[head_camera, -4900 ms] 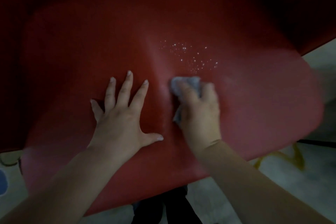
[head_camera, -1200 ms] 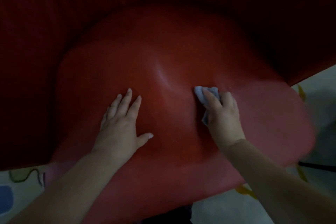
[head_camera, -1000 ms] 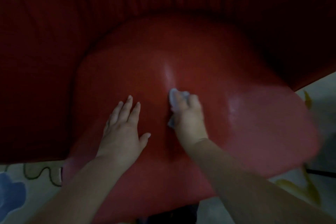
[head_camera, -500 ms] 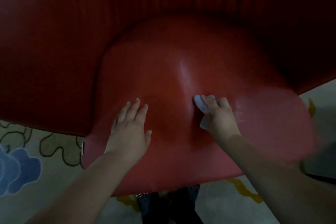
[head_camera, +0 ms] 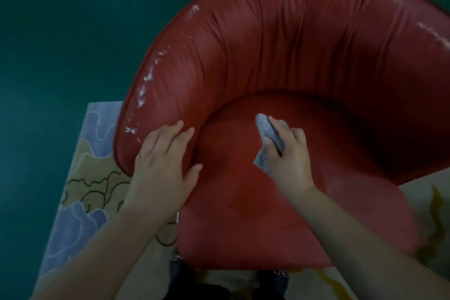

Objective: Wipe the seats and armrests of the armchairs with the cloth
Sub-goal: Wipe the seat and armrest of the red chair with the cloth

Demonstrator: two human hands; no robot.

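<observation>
Head view, one armchair, two hands, itemised as they lie.

Item: red armchair (head_camera: 304, 39). Curved, gathered back and armrest wrap round the seat (head_camera: 243, 202); pale worn flecks run along the top edge on your left side and across the far rim. The seat cushion bulges toward you, its front edge just above your shoes (head_camera: 280, 280).

Item: your left hand (head_camera: 163, 165). Fingers straight and together, palm down, flat on the inner face of the left armrest where it meets the seat; thumb spread toward the seat. It holds nothing.

Item: your right hand (head_camera: 289, 161). Fingers curled round the cloth (head_camera: 267, 143), gripping it over the middle of the seat. Whether the cloth touches the leather you cannot tell from this angle.

Item: cloth, grey, textured, bunched. One end sticks out past your fingertips toward the backrest, the other hangs out below the thumb side.

Item: rug (head_camera: 90, 190). Pale, with blue and tan cloud shapes outlined in black, under the chair on your left; yellow markings show on its right part.

Item: floor (head_camera: 60, 31). Dark green, beyond the rug and behind the chair.
</observation>
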